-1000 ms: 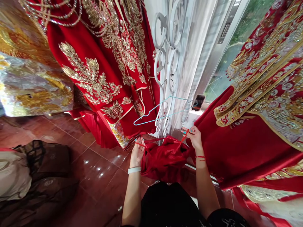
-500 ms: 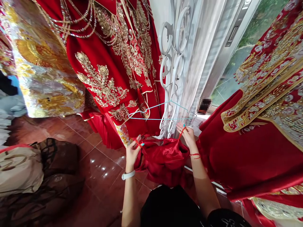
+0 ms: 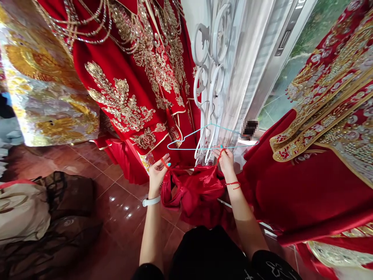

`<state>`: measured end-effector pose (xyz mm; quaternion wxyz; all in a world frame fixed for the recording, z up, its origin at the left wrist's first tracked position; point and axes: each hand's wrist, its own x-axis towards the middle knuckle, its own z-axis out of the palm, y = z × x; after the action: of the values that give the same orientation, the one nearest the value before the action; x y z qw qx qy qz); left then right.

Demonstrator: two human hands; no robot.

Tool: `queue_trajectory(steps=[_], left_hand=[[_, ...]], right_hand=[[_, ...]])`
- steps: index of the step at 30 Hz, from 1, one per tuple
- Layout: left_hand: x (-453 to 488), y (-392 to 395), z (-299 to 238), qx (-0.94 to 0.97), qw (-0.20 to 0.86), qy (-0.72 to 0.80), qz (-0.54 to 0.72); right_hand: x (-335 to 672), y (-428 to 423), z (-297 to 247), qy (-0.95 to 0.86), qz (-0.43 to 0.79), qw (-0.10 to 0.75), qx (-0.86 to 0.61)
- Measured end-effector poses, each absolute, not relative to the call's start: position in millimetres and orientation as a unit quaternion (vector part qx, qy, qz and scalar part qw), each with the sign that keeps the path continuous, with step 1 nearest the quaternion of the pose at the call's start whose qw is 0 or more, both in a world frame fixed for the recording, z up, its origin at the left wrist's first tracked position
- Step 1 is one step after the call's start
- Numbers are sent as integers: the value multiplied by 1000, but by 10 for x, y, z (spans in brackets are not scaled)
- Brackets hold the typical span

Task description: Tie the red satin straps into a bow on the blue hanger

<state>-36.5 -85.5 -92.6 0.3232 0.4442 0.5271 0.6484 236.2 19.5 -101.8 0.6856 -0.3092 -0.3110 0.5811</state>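
Note:
A red satin garment (image 3: pixel 201 184) hangs between my two hands, its upper edge stretched across and its lower part drooping in folds. My left hand (image 3: pixel 159 171) is closed on a thin red strap at the garment's left end. On the other side, my right hand (image 3: pixel 223 158) pinches a matching red strap, with its fingertips near the bottom wire of a light blue hanger (image 3: pixel 211 124). The hanger hangs by its metal hook from white scrolled ironwork (image 3: pixel 201 83). Nothing visibly hangs on it, and both straps are below or at its lower wire.
A red jacket with gold embroidery (image 3: pixel 119 97) hangs at left, beside a gold and silver garment (image 3: pixel 49 85). Another beaded red garment (image 3: pixel 309 194) fills the right side. Dark bags (image 3: pixel 72 194) and a beige bag (image 3: pixel 23 210) lie on the tiled floor (image 3: pixel 122 210).
Both hands have shifted left and slightly up, the straps still in them. The garment has spread with them, and the hanger has swung to the right.

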Motion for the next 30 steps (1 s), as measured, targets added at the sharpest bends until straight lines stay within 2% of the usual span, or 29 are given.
queue_trajectory(steps=[13, 20, 25, 30], left_hand=[[-470, -619, -509, 513, 314, 521, 606], [-574, -435, -344, 555, 325, 520, 562], [-428, -334, -152, 610, 358, 499, 500], [-248, -175, -6, 651, 347, 493, 461]], right_hand=[[2491, 99, -1030, -339, 532, 665, -399], [2479, 38, -1028, -341, 535, 668, -389], [2419, 8, -1058, -338, 547, 666, -377], [2421, -14, -1080, -340, 552, 665, -371]])
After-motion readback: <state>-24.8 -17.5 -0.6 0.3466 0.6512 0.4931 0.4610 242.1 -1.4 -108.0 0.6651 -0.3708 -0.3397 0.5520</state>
